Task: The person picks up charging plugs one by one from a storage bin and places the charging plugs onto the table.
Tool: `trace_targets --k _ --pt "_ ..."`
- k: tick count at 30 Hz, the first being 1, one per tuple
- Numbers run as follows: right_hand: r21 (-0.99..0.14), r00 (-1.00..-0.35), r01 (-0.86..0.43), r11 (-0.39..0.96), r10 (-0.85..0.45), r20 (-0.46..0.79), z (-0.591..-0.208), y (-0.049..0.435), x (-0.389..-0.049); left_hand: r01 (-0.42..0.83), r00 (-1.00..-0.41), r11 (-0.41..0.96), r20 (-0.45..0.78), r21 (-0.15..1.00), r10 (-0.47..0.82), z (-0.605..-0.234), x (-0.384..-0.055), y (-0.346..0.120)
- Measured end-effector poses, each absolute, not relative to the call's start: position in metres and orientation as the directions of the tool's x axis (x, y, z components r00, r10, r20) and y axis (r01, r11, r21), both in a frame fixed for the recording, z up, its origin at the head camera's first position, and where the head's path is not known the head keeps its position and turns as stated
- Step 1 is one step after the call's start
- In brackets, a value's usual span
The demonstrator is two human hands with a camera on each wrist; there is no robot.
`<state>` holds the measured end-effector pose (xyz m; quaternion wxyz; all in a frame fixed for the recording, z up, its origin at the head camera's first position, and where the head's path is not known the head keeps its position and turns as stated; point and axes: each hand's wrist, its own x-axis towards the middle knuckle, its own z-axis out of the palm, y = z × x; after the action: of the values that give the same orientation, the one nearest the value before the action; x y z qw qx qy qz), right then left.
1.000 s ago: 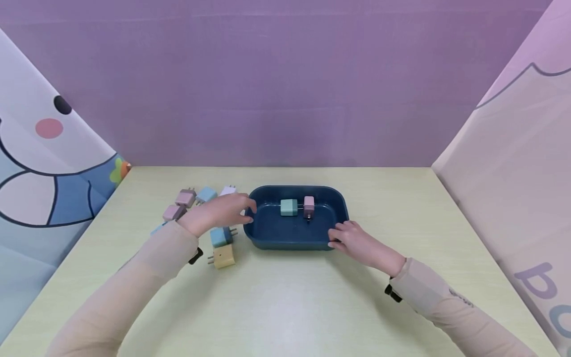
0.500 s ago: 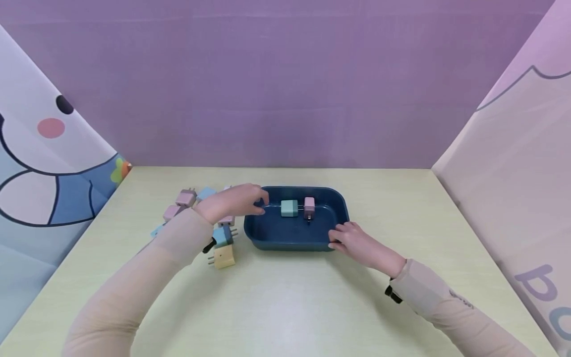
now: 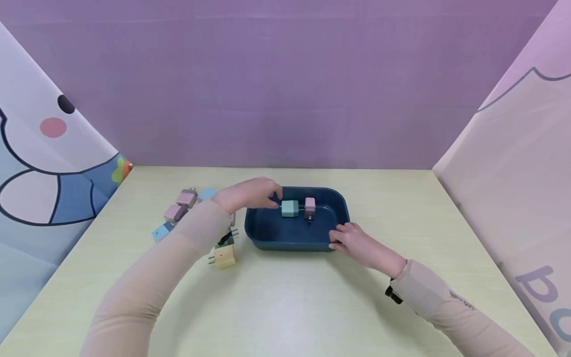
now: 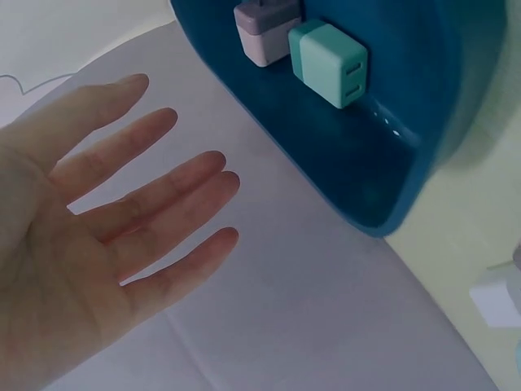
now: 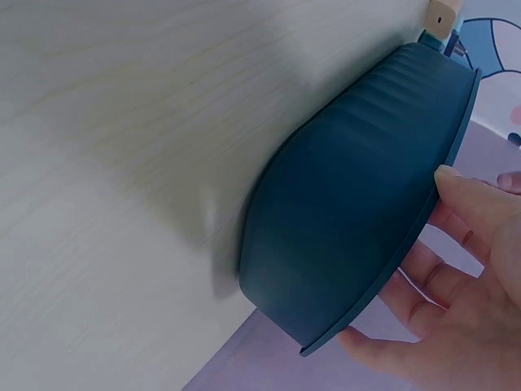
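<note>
A dark blue plastic basin [image 3: 294, 246] stands mid-table. Inside lie a green plug charger [image 3: 290, 208] and a pink plug charger [image 3: 310, 208], side by side. Over the basin's left back rim hovers my left hand [image 3: 252, 193]; the left wrist view shows its fingers [image 4: 167, 208] loosely extended, holding nothing, apart from the basin. At the front right corner my right hand [image 3: 357, 243] pinches the basin's rim. In the right wrist view the thumb presses the outer wall [image 5: 342, 187], with the other fingers on the inner side.
Left of the basin are several loose plug chargers: a yellow charger [image 3: 224, 257], a blue charger [image 3: 162, 231] and pink ones, one being a pink charger [image 3: 175, 213]. My left sleeve [image 3: 178, 258] covers part of this group. A purple backdrop [image 3: 285, 84] rises behind the table.
My left hand has moved right and slightly back, from the basin's left side to over its back left rim. The right hand stays on the rim; both chargers inside lie unmoved.
</note>
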<state>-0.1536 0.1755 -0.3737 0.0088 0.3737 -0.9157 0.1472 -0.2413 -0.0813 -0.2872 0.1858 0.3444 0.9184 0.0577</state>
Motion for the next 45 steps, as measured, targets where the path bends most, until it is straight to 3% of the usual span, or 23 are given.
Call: trace_targets --k 45 --pt "-0.244 -0.72 -0.69 0.681 -0.68 0.137 -0.377 0.177 -0.156 0.501 -0.725 0.826 -0.396 0.261 0.564 -0.333 -0.282 -0.026"
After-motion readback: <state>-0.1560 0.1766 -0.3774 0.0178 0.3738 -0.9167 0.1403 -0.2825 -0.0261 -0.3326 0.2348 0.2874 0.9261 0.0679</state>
